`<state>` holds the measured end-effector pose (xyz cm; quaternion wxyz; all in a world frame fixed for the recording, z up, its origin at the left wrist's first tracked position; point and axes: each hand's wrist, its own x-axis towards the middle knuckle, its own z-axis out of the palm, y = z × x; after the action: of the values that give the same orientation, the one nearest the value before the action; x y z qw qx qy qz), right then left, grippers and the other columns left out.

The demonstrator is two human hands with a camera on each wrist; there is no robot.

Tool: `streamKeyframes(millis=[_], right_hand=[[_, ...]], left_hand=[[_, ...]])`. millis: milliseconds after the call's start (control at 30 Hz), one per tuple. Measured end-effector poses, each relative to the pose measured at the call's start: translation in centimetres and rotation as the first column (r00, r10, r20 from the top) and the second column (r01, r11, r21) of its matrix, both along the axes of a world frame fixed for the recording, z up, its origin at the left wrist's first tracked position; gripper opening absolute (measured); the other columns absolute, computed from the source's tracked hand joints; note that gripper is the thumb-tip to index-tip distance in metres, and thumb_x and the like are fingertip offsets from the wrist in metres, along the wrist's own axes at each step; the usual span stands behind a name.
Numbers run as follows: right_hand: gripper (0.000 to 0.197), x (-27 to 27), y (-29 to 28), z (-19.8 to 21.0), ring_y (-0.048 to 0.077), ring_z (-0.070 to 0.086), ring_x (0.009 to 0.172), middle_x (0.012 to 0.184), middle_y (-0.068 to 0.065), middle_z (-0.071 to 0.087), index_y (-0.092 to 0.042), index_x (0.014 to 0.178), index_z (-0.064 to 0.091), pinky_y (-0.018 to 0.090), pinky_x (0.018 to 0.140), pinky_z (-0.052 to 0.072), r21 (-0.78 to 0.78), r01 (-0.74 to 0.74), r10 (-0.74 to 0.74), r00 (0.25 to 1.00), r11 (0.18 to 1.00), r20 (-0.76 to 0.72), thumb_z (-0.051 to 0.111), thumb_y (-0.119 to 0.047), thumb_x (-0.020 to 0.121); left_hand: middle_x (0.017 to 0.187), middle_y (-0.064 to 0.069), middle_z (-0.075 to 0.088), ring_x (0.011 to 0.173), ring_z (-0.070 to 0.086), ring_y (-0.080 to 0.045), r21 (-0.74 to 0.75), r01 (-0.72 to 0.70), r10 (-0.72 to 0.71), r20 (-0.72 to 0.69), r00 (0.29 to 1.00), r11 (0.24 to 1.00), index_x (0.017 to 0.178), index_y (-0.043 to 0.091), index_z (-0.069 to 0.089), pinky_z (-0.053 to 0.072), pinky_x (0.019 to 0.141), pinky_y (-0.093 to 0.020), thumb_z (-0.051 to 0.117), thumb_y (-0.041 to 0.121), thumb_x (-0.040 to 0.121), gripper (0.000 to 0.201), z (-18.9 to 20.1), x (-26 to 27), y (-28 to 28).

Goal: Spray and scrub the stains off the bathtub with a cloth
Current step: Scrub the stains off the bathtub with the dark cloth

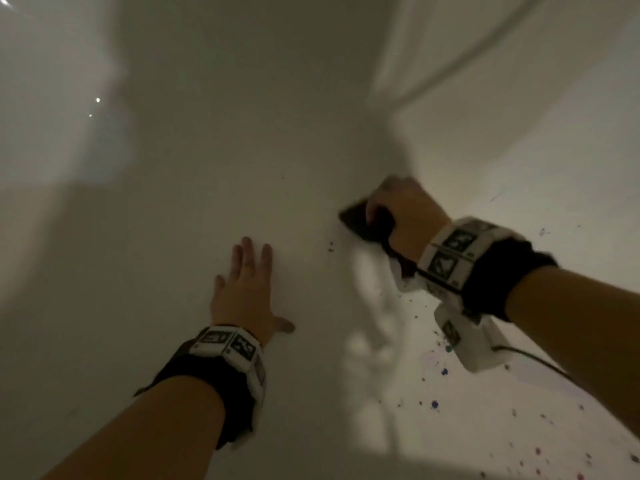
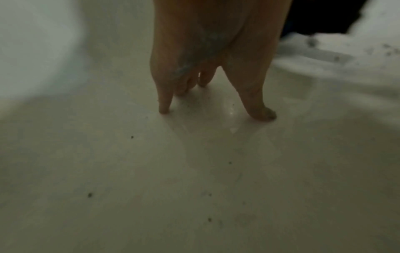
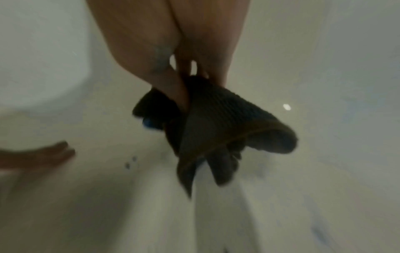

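Observation:
I look down into a white bathtub [image 1: 207, 150]. My right hand [image 1: 398, 216] grips a dark ribbed cloth [image 1: 363, 223] against the tub's inner wall; the right wrist view shows the cloth [image 3: 227, 130] bunched under my fingers, blurred. My left hand [image 1: 247, 285] lies flat on the tub floor with fingers straight and spread, fingertips [image 2: 164, 109] touching the surface. Small dark specks [image 1: 330, 247] sit just below the cloth. Blue and dark paint-like spots [image 1: 434, 405] scatter over the floor at lower right. Tiny specks [image 2: 89, 195] also dot the floor near my left hand.
The tub's rim [image 1: 450, 64] runs along the upper right, and its curved far wall [image 1: 52, 133] rises at the left. A thin cable [image 1: 533, 362] trails from my right wrist device. No spray bottle is in view.

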<state>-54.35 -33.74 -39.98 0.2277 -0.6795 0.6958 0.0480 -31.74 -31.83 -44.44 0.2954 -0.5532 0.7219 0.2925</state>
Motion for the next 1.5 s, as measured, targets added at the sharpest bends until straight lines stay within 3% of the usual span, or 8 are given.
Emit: streamKeyframes(millis=[200, 400, 667, 833, 967, 1100, 1400, 1500], right_hand=[[0.054, 6.1, -8.8, 1.2, 0.033, 0.023, 0.135, 0.15, 0.018, 0.014, -0.013, 0.144, 0.027, 0.036, 0.108, 0.026, -0.236, -0.075, 0.056, 0.995, 0.969, -0.087, 0.044, -0.011, 0.094], [0.044, 10.1, -8.0, -3.3, 0.031, 0.021, 0.136, 0.151, 0.01, 0.017, -0.012, 0.141, 0.033, 0.038, 0.107, 0.03, -0.07, -0.24, 0.232, 0.967, 0.968, -0.103, 0.038, -0.012, 0.096], [0.039, 5.2, 4.2, -2.6, 0.027, 0.03, 0.125, 0.144, 0.002, 0.032, -0.015, 0.122, 0.05, 0.031, 0.099, 0.027, 0.229, -0.634, 0.661, 0.749, 0.739, -0.058, 0.032, -0.011, 0.088], [0.036, 0.4, 10.0, -0.9, 0.038, 0.058, 0.089, 0.102, 0.015, 0.061, -0.01, 0.081, 0.067, 0.044, 0.071, 0.054, 0.14, -0.44, 0.417, 0.894, 0.887, 0.165, 0.069, 0.009, 0.05], [0.055, -6.4, 9.0, 0.3, 0.032, 0.037, 0.12, 0.134, 0.015, 0.034, -0.015, 0.13, 0.048, 0.034, 0.095, 0.036, -0.092, 0.172, -0.17, 0.985, 0.981, 0.028, 0.056, 0.005, 0.079], [0.06, -11.3, 6.7, -1.4, 0.035, 0.033, 0.125, 0.139, 0.019, 0.029, -0.015, 0.136, 0.041, 0.038, 0.103, 0.034, -0.076, 0.395, -0.4, 0.915, 0.915, -0.057, 0.059, -0.002, 0.081], [0.061, -6.4, 15.0, -3.9, 0.034, 0.037, 0.119, 0.141, 0.01, 0.034, -0.019, 0.129, 0.047, 0.041, 0.099, 0.04, 0.14, -0.106, 0.119, 0.989, 0.984, -0.089, 0.072, -0.015, 0.074], [0.05, -6.9, 17.5, -4.1, 0.041, 0.055, 0.09, 0.11, 0.02, 0.059, -0.008, 0.098, 0.067, 0.048, 0.07, 0.054, 0.093, -0.104, 0.102, 0.994, 0.99, 0.029, 0.084, -0.003, 0.051]], left_hand=[[0.15, -0.01, -0.032, 0.142, -0.021, -0.026, -0.017, -0.025, 0.024, -0.049, 0.999, 1.0, 0.145, 0.016, -0.022, 0.006, 0.115, -0.049, 0.073, 0.048, 0.071, 0.125, -0.8, -0.1, 0.0], [0.15, -0.009, -0.032, 0.141, -0.023, -0.024, -0.011, -0.033, 0.033, -0.065, 0.997, 0.999, 0.145, 0.018, -0.022, 0.005, 0.114, -0.05, 0.075, 0.046, 0.07, 0.125, -1.1, 0.0, 0.1], [0.15, -0.008, -0.032, 0.142, -0.021, -0.024, -0.006, -0.015, 0.015, -0.028, 0.999, 1.0, 0.146, 0.019, -0.021, 0.008, 0.116, -0.047, 0.072, 0.05, 0.071, 0.123, -0.6, 0.0, -0.1], [0.152, -0.006, -0.028, 0.143, -0.017, -0.021, -0.058, 0.084, -0.084, 0.015, 0.996, 0.995, 0.147, 0.017, -0.018, 0.005, 0.118, -0.041, 0.068, 0.053, 0.075, 0.117, 0.3, -0.6, 0.5], [0.151, 0.002, -0.03, 0.143, -0.017, -0.017, -0.045, 0.245, -0.247, -0.06, 0.967, 0.969, 0.146, 0.024, -0.021, 0.002, 0.117, -0.038, 0.07, 0.051, 0.074, 0.118, 0.4, -3.5, 3.1], [0.15, -0.001, -0.032, 0.141, -0.022, -0.022, 0.02, 0.173, -0.172, -0.044, 0.984, 0.985, 0.146, 0.021, -0.018, 0.005, 0.116, -0.044, 0.077, 0.035, 0.071, 0.122, -0.6, -5.5, 4.5], [0.151, 0.001, -0.03, 0.141, -0.022, -0.021, 0.033, 0.14, -0.139, -0.041, 0.989, 0.99, 0.147, 0.022, -0.016, 0.006, 0.116, -0.046, 0.079, 0.03, 0.069, 0.124, -0.6, -5.6, 4.4], [0.152, 0.0, -0.029, 0.142, -0.02, -0.021, 0.033, 0.148, -0.147, -0.033, 0.989, 0.988, 0.147, 0.022, -0.015, 0.007, 0.115, -0.046, 0.08, 0.032, 0.068, 0.124, -0.2, -5.7, 4.3]])
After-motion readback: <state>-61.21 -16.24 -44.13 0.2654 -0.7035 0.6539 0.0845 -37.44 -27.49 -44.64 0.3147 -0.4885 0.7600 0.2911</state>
